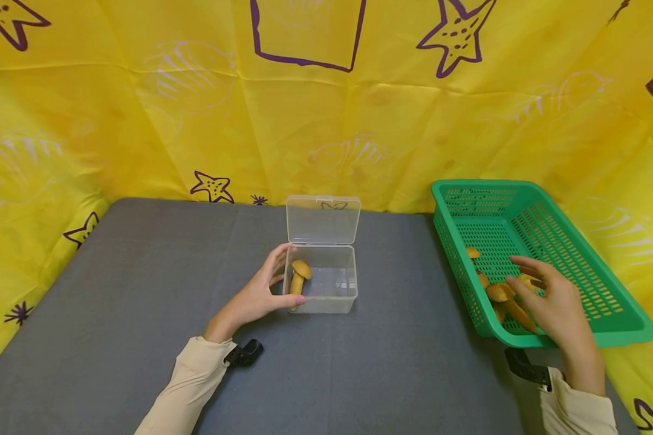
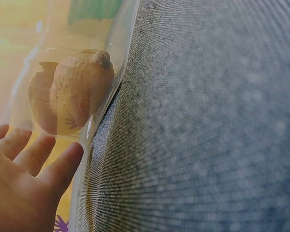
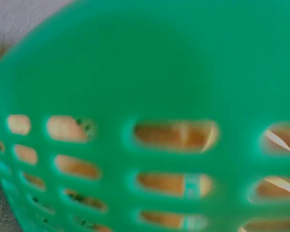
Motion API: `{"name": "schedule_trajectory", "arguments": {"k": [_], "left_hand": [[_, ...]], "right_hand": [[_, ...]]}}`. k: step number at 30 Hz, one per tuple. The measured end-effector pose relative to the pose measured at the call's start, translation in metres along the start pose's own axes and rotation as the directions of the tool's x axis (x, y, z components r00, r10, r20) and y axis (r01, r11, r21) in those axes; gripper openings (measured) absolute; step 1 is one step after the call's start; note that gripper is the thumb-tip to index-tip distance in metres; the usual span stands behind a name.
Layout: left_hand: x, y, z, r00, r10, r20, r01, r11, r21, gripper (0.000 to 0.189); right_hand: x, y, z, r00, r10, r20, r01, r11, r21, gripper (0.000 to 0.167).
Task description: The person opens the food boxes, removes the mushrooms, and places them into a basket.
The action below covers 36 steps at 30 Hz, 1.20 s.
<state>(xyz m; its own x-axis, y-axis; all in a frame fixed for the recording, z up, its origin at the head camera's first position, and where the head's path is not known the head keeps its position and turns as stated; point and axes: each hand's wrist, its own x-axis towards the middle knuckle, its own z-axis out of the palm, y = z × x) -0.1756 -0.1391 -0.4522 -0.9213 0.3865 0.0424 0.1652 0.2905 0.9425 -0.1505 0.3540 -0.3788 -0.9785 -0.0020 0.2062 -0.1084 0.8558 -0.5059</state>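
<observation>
A clear plastic box (image 1: 326,305) stands on the grey tabletop with its hinged lid (image 1: 323,221) raised. One tan mushroom (image 1: 299,275) lies along its left side; the left wrist view shows this mushroom (image 2: 82,89) through the wall. My left hand (image 1: 256,293) holds the box from the left, thumb at the front rim and fingers at the back left corner. Inside the green basket (image 1: 571,260), my right hand (image 1: 557,302) hovers over several mushrooms (image 1: 500,293), thumb and fingers apart. In the right wrist view the basket's wall (image 3: 135,63) hides most of that hand.
The basket stands at the right end of the grey tabletop (image 1: 392,368), its mushrooms gathered along the left and near sides. A yellow patterned cloth (image 1: 283,121) hangs behind the table and continues down both sides.
</observation>
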Motion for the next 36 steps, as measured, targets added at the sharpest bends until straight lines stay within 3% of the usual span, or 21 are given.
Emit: {"name": "schedule_trajectory", "arguments": {"k": [12,19,25,36], "left_hand": [[-0.001,-0.001,0.0,1.0,-0.003,-0.009,0.003,1.0,-0.001,0.105],[-0.001,-0.002,0.0,1.0,0.002,-0.012,-0.002,1.0,-0.011,0.104],[-0.001,-0.003,0.0,1.0,0.005,-0.009,-0.006,1.0,-0.01,0.104],[0.0,-0.003,0.0,1.0,-0.002,-0.003,0.002,1.0,-0.016,0.105]], "right_hand": [[-0.007,-0.03,0.004,0.989,-0.127,-0.08,0.133,0.989,0.069,0.041],[-0.009,-0.05,0.005,0.986,-0.158,-0.045,0.162,0.978,0.13,0.042],[-0.011,-0.065,0.009,0.97,-0.241,-0.035,0.243,0.952,0.187,0.043],[-0.006,-0.088,0.021,0.958,-0.285,-0.029,0.286,0.941,0.179,0.04]]}}
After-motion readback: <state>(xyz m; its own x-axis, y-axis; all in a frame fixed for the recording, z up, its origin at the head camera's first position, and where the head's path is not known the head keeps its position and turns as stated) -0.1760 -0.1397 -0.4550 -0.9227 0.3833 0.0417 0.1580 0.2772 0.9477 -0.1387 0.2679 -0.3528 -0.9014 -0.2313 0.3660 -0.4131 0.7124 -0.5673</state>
